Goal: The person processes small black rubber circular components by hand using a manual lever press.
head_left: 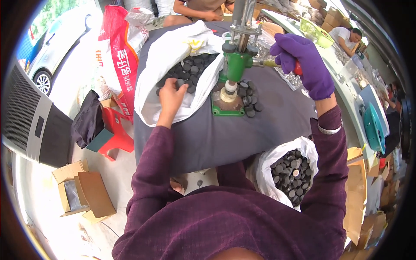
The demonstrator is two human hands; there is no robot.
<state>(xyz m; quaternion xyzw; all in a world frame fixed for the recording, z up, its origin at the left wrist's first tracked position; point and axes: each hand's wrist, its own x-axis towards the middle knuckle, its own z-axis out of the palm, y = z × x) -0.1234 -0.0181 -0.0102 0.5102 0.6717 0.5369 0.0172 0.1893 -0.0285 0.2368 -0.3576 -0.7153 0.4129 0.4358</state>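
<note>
My bare left hand (171, 99) reaches into a white sack (149, 82) on the grey-covered table. Its thumb and fingers pinch a black round cap (180, 82). Many more such caps lie heaped in the sack under the fingertips. My right hand (305, 65), in a purple glove, is closed around the red ball knob (297, 68) on the lever of a green hand press (236, 66). The press stands at the middle of the table, its ram down near a round pale fixture (228, 96) on the base. Loose black caps (250, 100) lie against the base's right side.
A second white sack (265, 171) of black caps is below the table's right front edge. At left are a red stool (119, 134), an air cooler (32, 117) and an open carton (93, 195). A person (197, 11) sits across; another (346, 39) is at the long bench.
</note>
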